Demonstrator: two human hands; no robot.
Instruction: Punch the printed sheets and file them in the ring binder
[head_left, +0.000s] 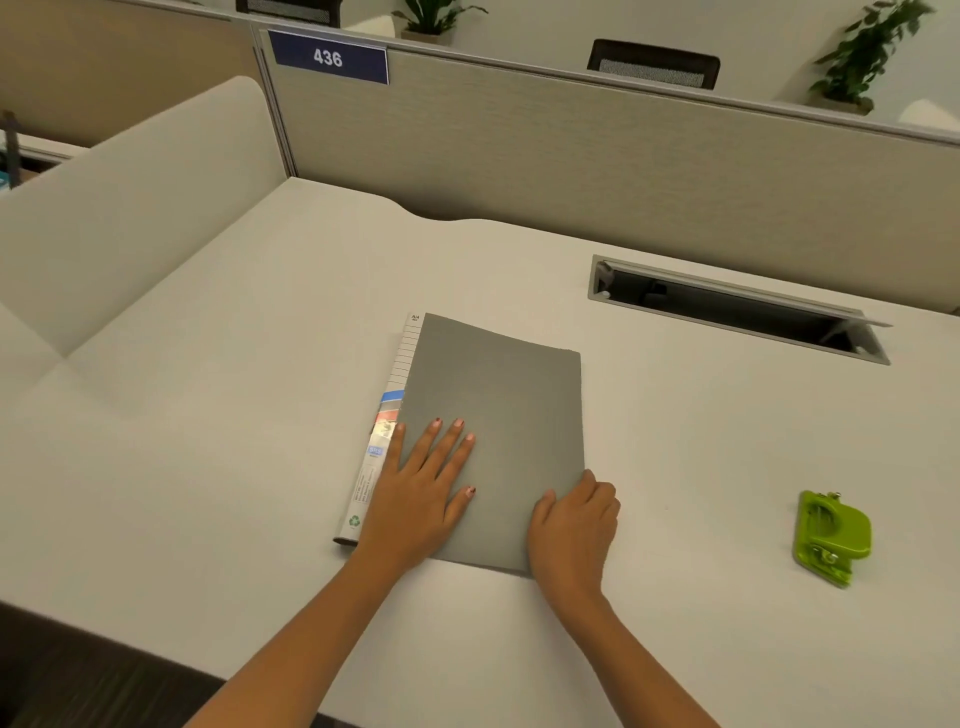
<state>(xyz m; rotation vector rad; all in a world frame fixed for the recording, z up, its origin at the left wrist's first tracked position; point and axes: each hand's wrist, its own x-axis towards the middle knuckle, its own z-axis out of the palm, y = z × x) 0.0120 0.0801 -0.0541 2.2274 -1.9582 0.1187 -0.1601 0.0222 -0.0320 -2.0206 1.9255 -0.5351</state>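
The grey ring binder (493, 415) lies closed in the middle of the worktop (208, 441). The left hand (421, 488) rests flat on its cover, fingers spread, while the right hand (574, 525) has its grip curled around the binder's near right edge. The green hole punch (834, 538) sits well apart to the right, and a sign (328, 57) on the partition reads 436.

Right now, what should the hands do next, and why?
Probably lift the cover open. The grey binder lies shut; the left hand rests flat on it near the spine, and the right hand curls at its free edge. The green punch sits untouched.
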